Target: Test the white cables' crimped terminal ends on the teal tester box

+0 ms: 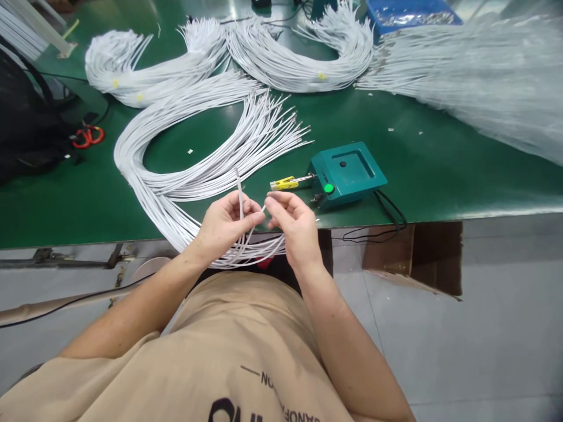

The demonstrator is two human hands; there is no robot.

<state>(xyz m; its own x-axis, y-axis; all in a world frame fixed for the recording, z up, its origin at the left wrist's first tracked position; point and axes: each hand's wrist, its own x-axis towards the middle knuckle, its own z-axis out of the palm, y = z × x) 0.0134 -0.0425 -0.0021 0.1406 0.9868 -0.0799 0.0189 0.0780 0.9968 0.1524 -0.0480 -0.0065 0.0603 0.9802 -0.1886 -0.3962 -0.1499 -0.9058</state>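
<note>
Head view: at the bottom of the frame is the person's tan shirt (246, 340) with dark lettering, and both bare forearms reach up towards the middle. To the right, grey floor tiles (497, 316) show, with an open cardboard box (396, 249) beside the bench's near edge.

At mid-frame, the left hand (231, 223) has a white strand (240, 199) between thumb and fingers, its end pointing up. The right hand (294, 223) is in a narrow pinch on the tip of a thin white cable (263, 208) between the two hands; whether this is the same piece as the strand, I cannot tell. Behind and below the hands, a large white cable bundle (132, 149) droops over the edge of the green bench (440, 176), then curves up and left, its loose ends fanned near the centre.

Just beyond the right hand sits a teal device (352, 176) with a green button (329, 188), a yellow piece (284, 183) on its left side and a black cord (391, 214) on its right. Red-handled scissors (88, 135) lie at the left, next to a dark bag (26, 117).

Farther up are two more curved bundles, one upper left (149, 76), one upper centre (303, 64). At the upper right, a blue tray (377, 16) stands behind plastic-covered cables (484, 82).
</note>
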